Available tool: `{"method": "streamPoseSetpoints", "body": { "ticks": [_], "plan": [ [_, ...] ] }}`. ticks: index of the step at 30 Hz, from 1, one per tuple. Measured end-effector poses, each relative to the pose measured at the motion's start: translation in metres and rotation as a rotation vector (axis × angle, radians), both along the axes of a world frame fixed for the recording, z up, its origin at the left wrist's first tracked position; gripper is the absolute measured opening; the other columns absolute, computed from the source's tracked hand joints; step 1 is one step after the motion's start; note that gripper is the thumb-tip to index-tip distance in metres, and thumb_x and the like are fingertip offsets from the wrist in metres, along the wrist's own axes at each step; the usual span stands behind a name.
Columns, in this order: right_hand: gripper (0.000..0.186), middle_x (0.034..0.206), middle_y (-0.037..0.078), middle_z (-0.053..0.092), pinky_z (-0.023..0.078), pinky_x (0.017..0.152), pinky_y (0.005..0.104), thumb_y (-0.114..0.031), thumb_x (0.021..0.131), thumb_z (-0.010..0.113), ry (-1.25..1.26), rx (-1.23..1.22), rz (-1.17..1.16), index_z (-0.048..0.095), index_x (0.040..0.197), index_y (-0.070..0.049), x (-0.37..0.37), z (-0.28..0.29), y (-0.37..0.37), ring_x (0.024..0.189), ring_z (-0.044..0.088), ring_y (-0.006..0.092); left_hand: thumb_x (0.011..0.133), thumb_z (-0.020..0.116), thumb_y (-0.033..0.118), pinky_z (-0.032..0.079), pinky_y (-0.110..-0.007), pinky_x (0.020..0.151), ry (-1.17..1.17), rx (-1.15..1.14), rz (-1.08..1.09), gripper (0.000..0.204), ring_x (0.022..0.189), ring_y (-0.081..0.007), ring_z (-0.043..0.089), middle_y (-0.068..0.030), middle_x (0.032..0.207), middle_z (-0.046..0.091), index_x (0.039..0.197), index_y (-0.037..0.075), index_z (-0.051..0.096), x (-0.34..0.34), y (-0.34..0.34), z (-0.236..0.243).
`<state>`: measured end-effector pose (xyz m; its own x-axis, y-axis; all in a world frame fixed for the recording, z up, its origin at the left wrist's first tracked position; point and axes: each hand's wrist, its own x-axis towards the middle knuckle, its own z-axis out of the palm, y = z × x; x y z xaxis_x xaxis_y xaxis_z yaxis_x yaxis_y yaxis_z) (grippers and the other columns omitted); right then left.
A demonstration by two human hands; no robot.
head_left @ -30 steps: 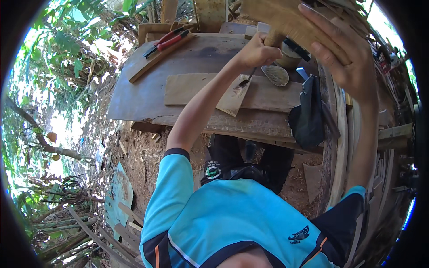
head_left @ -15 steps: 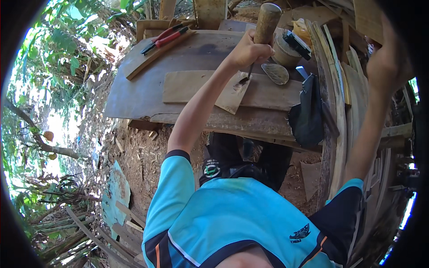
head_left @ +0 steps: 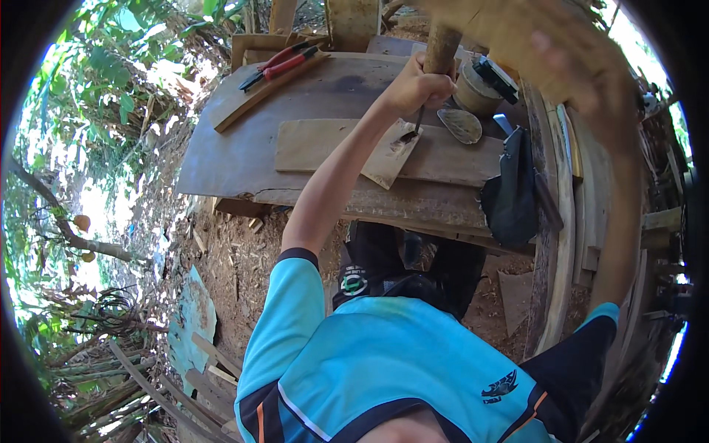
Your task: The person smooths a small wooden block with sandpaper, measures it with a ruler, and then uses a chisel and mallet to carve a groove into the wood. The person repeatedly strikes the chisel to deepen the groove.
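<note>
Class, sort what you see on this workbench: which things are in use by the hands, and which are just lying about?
In use:
left hand
chisel
small wood piece
right hand
wooden mallet block, blurred

Lying about:
red-handled pliers
carved wooden spoon
dark pouch
round tin

Your left hand (head_left: 415, 86) grips a chisel (head_left: 436, 63) with a matt, worn wooden handle and dark metal blade. The plank (head_left: 325, 144) is pale, rough wood; the bench (head_left: 244, 148) is grey, weathered board. The pliers (head_left: 277, 65) have glossy red plastic grips.
</note>
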<state>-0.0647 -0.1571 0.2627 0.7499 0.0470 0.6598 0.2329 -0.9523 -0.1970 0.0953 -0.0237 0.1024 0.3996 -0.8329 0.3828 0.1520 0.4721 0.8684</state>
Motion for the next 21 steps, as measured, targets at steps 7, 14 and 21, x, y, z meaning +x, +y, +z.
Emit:
{"method": "streamPoseSetpoints", "body": {
  "ticks": [7, 14, 21],
  "plan": [
    [0.029, 0.106, 0.012, 0.060, 0.043, 0.086, 0.0269, -0.017, 0.086, 0.051, -0.080, -0.012, 0.019, 0.057, 0.110, -0.001, 0.014, -0.001, 0.001, 0.099, 0.057, 0.0164, 0.067, 0.055, -0.001, 0.022, -0.023, 0.037, -0.010, -0.023, -0.065, 0.012, 0.040, -0.0066, 0.032, 0.0003, 0.050, 0.039, 0.065, 0.005, 0.045, 0.006, -0.006, -0.006],
    [0.033, 0.108, 0.013, 0.059, 0.042, 0.087, 0.0276, -0.020, 0.086, 0.051, -0.202, 0.045, 0.042, 0.054, 0.113, -0.001, 0.017, 0.000, 0.001, 0.101, 0.057, 0.0177, 0.066, 0.052, 0.002, 0.019, -0.022, 0.037, -0.008, 0.004, -0.027, 0.012, 0.038, -0.0051, 0.029, 0.0024, 0.047, 0.034, 0.064, 0.006, 0.041, -0.002, -0.010, -0.001],
    [0.036, 0.110, 0.014, 0.059, 0.041, 0.088, 0.0283, -0.023, 0.086, 0.052, -0.272, 0.287, -0.041, 0.052, 0.115, 0.000, 0.015, -0.075, -0.007, 0.103, 0.056, 0.0189, 0.067, 0.052, 0.003, 0.019, -0.022, 0.037, -0.045, 0.023, -0.022, 0.012, 0.038, -0.0055, 0.028, 0.0025, 0.046, 0.033, 0.063, 0.006, 0.042, 0.002, -0.005, -0.003]
  ]
}}
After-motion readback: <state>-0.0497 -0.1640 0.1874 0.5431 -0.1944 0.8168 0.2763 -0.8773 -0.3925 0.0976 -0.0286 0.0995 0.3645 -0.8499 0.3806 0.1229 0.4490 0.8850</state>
